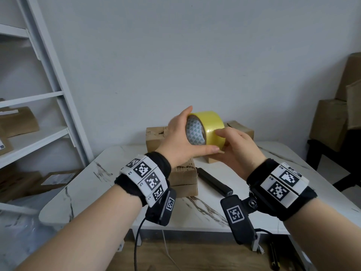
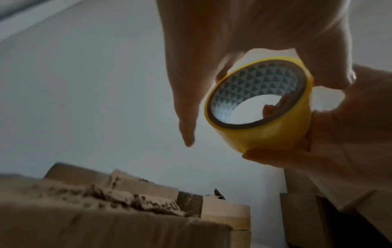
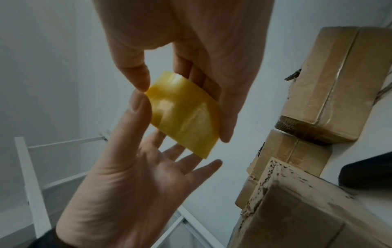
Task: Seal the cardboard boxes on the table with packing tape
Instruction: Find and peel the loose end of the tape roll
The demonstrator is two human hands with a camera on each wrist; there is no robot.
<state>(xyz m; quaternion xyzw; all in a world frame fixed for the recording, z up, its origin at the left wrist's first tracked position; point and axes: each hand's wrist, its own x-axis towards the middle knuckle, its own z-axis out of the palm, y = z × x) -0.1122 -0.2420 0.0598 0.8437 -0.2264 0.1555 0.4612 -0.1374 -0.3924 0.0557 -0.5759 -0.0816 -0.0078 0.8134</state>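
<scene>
**Head view: tape roll held up over the boxes, free end not yet found**

You are holding the yellow tape roll [image 1: 207,130] in the air above the table [image 1: 101,173], over the cardboard boxes [image 1: 183,175]. Your left hand [image 1: 179,139] is cupping the roll, thumb under its lower edge and fingers reaching over the top. Your right hand [image 1: 236,149] is closing around the other side, thumb lying on the outer wrap.

Risks, as I am judging them: the wrap is glossy, so your thumb may be sliding past the seam without catching it. Picking too hard could be splitting the tape into a narrow strip. The grip is looking light on both sides, so the roll could be slipping down onto the boxes.

Hard to make out: the tape's free end is not showing in any view. Your right fingers are hiding behind the roll. The wrist views are dim, and the dark bar-shaped object [image 1: 214,182] beside the near box is staying unidentified; I cannot tell whether it is a cutter.
</scene>
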